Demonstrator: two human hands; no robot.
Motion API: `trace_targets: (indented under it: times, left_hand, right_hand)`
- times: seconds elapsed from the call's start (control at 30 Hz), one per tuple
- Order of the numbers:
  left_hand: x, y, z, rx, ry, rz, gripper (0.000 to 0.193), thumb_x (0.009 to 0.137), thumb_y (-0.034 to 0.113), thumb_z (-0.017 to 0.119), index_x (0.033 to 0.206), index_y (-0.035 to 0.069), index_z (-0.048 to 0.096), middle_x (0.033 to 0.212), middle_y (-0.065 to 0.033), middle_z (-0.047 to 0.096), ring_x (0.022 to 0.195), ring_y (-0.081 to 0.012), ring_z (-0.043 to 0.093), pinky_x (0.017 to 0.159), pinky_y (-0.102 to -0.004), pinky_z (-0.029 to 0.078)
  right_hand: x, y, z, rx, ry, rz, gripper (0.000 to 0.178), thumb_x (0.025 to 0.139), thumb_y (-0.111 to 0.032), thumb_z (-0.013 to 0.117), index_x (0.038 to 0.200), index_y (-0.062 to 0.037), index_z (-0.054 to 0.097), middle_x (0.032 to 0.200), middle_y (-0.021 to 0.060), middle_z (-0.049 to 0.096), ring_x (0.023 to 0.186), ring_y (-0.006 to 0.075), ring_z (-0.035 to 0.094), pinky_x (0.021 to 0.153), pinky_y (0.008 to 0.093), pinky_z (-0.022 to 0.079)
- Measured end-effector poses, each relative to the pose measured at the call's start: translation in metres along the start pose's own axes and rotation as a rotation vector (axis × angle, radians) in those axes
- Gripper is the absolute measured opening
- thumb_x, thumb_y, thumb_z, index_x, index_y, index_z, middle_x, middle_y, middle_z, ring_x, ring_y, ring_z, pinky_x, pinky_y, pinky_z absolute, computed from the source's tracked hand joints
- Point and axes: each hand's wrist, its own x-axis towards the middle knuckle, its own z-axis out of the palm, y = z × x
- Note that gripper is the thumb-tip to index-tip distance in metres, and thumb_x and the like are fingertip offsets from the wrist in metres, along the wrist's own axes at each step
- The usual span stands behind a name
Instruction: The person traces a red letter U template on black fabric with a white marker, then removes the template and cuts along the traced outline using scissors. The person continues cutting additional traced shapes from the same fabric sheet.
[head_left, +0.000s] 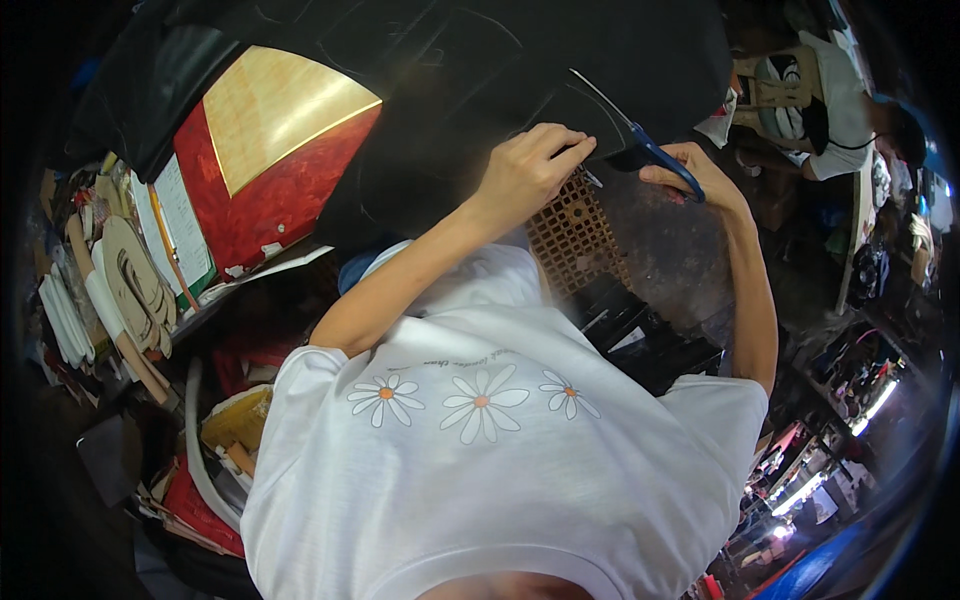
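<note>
A large black sheet [440, 110], leather-like and marked with thin pale curved lines, spreads across the far side. My left hand [528, 172] is closed on its near edge, thumb and fingers pinching the material. To the right, my right hand [700, 178] grips a pair of scissors [657, 150] by blue handles. The blades point far and left, one lying over the black sheet beside a curved line. Whether the blades are cutting at this instant cannot be made out. The lower blade is partly hidden near the sheet.
A red board with a yellow marbled panel [285, 110] lies left of the sheet. Paper patterns and rolls [130, 275] crowd the far left. Below my hands is a brown grid-like surface [575, 235]. Another person [845, 110] sits at the upper right. Cluttered shelves [830, 460] stand lower right.
</note>
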Motion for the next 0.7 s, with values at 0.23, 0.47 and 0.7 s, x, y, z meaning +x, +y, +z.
trace_targets:
  times: [0.23, 0.47, 0.7]
  left_hand:
    - [-0.002, 0.003, -0.017, -0.195, -0.036, -0.149, 0.039, 0.07, -0.005, 0.069, 0.106, 0.009, 0.068, 0.094, -0.0043, 0.066, 0.081, -0.0188, 0.065, 0.064, -0.0276, 0.057]
    - [-0.006, 0.002, -0.027, -0.267, -0.059, -0.181, 0.046, 0.068, -0.008, 0.067, 0.11, 0.011, 0.067, 0.096, -0.0053, 0.065, 0.083, -0.0198, 0.064, 0.067, -0.0279, 0.056]
    - [-0.011, 0.002, -0.041, -0.365, -0.068, -0.23, 0.044, 0.07, -0.009, 0.065, 0.109, 0.009, 0.067, 0.096, -0.0063, 0.065, 0.084, -0.0204, 0.064, 0.068, -0.0283, 0.055]
  right_hand:
    - [0.017, -0.021, 0.0, 0.137, -0.039, -0.046, 0.041, 0.081, -0.046, 0.071, 0.077, -0.0075, 0.058, 0.06, -0.0032, 0.049, 0.052, 0.005, 0.049, 0.046, 0.0193, 0.038]
    - [0.039, -0.045, 0.005, 0.14, -0.042, -0.143, 0.039, 0.081, -0.043, 0.072, 0.073, -0.007, 0.06, 0.059, -0.0029, 0.048, 0.051, 0.0048, 0.045, 0.046, 0.0199, 0.035]
    - [0.034, -0.055, 0.007, 0.111, -0.024, -0.011, 0.04, 0.08, -0.042, 0.074, 0.074, -0.0044, 0.061, 0.058, -0.0019, 0.048, 0.049, 0.0055, 0.046, 0.045, 0.0199, 0.035]
